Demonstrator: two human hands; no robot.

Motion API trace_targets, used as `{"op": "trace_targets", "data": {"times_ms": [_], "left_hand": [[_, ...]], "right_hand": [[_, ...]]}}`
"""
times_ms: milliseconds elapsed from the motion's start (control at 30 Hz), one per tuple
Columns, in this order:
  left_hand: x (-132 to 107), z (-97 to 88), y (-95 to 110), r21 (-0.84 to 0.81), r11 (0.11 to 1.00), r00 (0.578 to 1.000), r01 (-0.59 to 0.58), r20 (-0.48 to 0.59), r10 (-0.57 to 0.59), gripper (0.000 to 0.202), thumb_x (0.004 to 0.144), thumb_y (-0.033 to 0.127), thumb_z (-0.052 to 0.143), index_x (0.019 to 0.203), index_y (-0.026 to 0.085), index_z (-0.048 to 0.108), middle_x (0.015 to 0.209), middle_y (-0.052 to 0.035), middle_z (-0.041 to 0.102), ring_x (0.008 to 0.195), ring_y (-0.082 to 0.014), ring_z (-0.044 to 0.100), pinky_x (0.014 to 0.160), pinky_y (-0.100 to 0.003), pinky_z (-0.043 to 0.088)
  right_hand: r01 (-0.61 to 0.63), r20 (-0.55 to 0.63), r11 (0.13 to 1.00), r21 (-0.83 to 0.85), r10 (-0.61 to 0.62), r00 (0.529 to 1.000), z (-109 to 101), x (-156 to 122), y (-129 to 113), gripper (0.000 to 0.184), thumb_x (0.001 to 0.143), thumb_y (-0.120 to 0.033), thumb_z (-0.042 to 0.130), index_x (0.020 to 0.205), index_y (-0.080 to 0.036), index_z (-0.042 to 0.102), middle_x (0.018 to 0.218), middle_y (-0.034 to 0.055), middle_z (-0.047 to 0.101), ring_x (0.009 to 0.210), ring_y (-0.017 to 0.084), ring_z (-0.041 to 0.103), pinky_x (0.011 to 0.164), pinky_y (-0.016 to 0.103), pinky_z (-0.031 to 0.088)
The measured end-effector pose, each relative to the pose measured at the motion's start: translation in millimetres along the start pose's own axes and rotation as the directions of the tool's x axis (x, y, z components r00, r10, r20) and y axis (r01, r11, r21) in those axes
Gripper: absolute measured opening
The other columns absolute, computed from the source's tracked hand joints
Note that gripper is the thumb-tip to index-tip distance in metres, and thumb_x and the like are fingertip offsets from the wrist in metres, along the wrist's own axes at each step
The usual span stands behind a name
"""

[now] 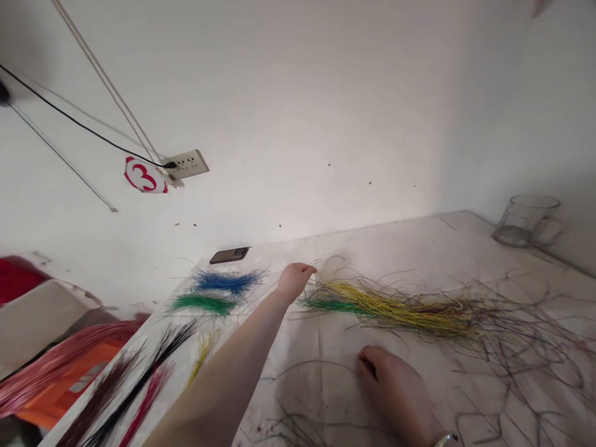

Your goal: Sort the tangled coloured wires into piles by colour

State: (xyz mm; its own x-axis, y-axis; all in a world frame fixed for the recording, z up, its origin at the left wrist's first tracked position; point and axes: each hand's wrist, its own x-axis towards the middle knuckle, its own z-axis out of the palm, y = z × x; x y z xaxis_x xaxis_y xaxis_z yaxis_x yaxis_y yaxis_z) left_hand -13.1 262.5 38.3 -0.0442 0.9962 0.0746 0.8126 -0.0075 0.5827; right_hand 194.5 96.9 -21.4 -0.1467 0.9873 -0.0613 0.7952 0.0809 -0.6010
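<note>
My left hand (294, 282) reaches forward over the table, thumb and finger pinched together at the left end of a long bundle of yellow and green wires (397, 308). Thin strands show near its fingertips, but whether one is gripped is too fine to make out. Closer to me, my right hand (394, 390) hovers with curled fingers below the bundle, a bracelet on its wrist. A thin wire (313, 363) arcs up to its fingertips; what the fingers hold is hidden. Left of my left hand lie a blue wire bunch (227, 282) and a green wire bunch (202, 303).
Dark brown, black (150, 375), red and yellow wire bunches lie at the table's left. Tangled loose wires (512, 387) spread across the right. A phone (230, 254) lies by the wall, and a glass mug (525, 222) stands in the far right corner.
</note>
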Motion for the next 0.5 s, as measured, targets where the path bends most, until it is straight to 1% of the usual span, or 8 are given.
{"op": "trace_targets", "data": {"times_ms": [67, 133, 233, 300, 333, 400, 467, 500], "left_hand": [[-7.8, -7.9, -1.3, -0.087, 0.996, 0.997, -0.023, -0.075, 0.016, 0.030, 0.081, 0.039, 0.055, 0.086, 0.018, 0.076, 0.079, -0.0051, 0.070, 0.077, -0.0188, 0.061, 0.065, -0.026, 0.042], [-18.8, -16.7, -0.5, -0.189, 0.981, 0.988, -0.044, -0.154, 0.015, 0.033, 0.082, 0.040, 0.052, 0.092, 0.018, 0.075, 0.083, -0.0057, 0.068, 0.078, -0.0180, 0.059, 0.065, -0.025, 0.042], [-39.9, -32.8, 3.3, -0.346, 0.935, 0.968, -0.075, -0.252, -0.015, 0.044, 0.085, 0.044, 0.046, 0.102, 0.013, 0.071, 0.076, -0.0057, 0.063, 0.064, -0.0137, 0.055, 0.058, -0.024, 0.041], [-55.9, -45.6, 6.3, -0.422, 0.900, 0.949, -0.107, -0.315, -0.034, 0.049, 0.086, 0.048, 0.044, 0.107, 0.011, 0.069, 0.074, -0.0046, 0.060, 0.059, -0.0112, 0.050, 0.056, -0.023, 0.041], [-64.5, -52.2, 7.8, -0.472, 0.871, 0.934, -0.134, -0.354, -0.047, 0.049, 0.085, 0.049, 0.046, 0.106, 0.011, 0.069, 0.074, -0.0039, 0.058, 0.059, -0.0103, 0.049, 0.057, -0.022, 0.041], [-82.9, -63.8, 10.7, -0.593, 0.779, 0.901, -0.204, -0.425, -0.088, 0.045, 0.082, 0.049, 0.054, 0.102, 0.012, 0.070, 0.074, -0.0023, 0.056, 0.059, -0.0090, 0.047, 0.057, -0.022, 0.040], [-103.6, -70.5, 14.6, -0.697, 0.667, 0.876, -0.263, -0.462, -0.138, 0.039, 0.079, 0.047, 0.061, 0.098, 0.014, 0.072, 0.072, -0.0007, 0.055, 0.059, -0.0081, 0.046, 0.057, -0.021, 0.039], [-114.8, -71.0, 17.3, -0.731, 0.624, 0.872, -0.274, -0.462, -0.159, 0.036, 0.079, 0.045, 0.063, 0.096, 0.015, 0.072, 0.071, -0.0002, 0.055, 0.060, -0.0079, 0.046, 0.057, -0.021, 0.039]], "right_hand": [[-0.003, 0.007, 1.000, -0.005, 0.003, 1.000, -0.3, 0.0, 0.3, 0.023, 0.089, -0.029, 0.043, 0.078, -0.024, 0.062, 0.084, 0.0019, 0.067, 0.079, 0.017, 0.061, 0.064, 0.027, 0.034], [0.005, 0.009, 1.000, -0.012, -0.005, 1.000, -0.7, 0.1, 0.8, 0.023, 0.089, -0.029, 0.042, 0.078, -0.023, 0.062, 0.084, 0.0021, 0.067, 0.079, 0.017, 0.061, 0.064, 0.027, 0.034], [0.028, 0.015, 0.999, -0.017, -0.027, 1.000, -1.1, 0.2, 1.7, 0.024, 0.089, -0.028, 0.042, 0.079, -0.023, 0.063, 0.086, 0.0028, 0.067, 0.080, 0.018, 0.061, 0.065, 0.027, 0.034], [0.041, 0.017, 0.999, -0.015, -0.041, 0.999, -1.0, -0.2, 2.7, 0.024, 0.089, -0.028, 0.042, 0.081, -0.022, 0.064, 0.087, 0.0031, 0.067, 0.081, 0.018, 0.061, 0.066, 0.028, 0.035], [0.048, 0.017, 0.999, -0.013, -0.048, 0.999, -0.7, -0.4, 3.5, 0.024, 0.089, -0.028, 0.042, 0.081, -0.022, 0.064, 0.087, 0.0032, 0.067, 0.081, 0.018, 0.061, 0.067, 0.028, 0.035], [0.069, 0.019, 0.998, -0.001, -0.069, 0.997, 0.2, -0.6, 5.4, 0.024, 0.088, -0.028, 0.042, 0.082, -0.022, 0.064, 0.088, 0.0033, 0.067, 0.081, 0.018, 0.061, 0.067, 0.028, 0.036], [0.079, 0.011, 0.996, 0.033, -0.079, 0.997, 1.1, -0.5, 7.0, 0.024, 0.089, -0.028, 0.041, 0.081, -0.022, 0.064, 0.086, 0.0035, 0.067, 0.080, 0.019, 0.061, 0.068, 0.029, 0.037], [0.085, -0.007, 0.994, 0.061, -0.085, 0.996, 1.2, -0.6, 7.3, 0.024, 0.089, -0.028, 0.041, 0.080, -0.022, 0.063, 0.086, 0.0039, 0.066, 0.080, 0.019, 0.061, 0.068, 0.029, 0.038]]}}
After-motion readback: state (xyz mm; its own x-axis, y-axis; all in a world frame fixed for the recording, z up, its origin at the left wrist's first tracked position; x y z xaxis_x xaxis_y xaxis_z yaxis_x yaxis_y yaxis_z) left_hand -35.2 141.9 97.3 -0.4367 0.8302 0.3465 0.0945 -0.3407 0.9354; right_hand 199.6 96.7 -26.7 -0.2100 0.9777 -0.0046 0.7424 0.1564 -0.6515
